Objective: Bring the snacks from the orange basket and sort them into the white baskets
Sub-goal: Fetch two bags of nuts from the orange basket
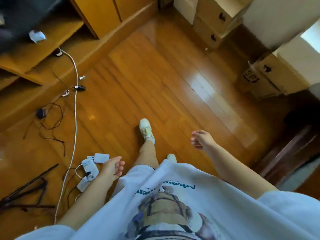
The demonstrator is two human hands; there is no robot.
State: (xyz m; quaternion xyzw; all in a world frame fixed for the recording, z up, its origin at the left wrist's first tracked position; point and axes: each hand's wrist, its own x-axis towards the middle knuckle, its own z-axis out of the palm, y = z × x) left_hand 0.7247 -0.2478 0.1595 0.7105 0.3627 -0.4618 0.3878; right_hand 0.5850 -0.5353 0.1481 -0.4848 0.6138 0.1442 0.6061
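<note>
Head view: left hand (110,168) and right hand (203,138) empty, fingers loosely apart, above wooden floor (155,75)

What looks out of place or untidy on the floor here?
Loose cables and a white cord sprawl across the wooden floor on the person's left, beside white adapters and a folded black stand. They lie near the walking path, so possibly a trip hazard.

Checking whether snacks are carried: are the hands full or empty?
Empty: left hand and right hand hang open, holding nothing.

Glossy wood floor (155,80) — cardboard boxes (214,19) stacked.
</note>
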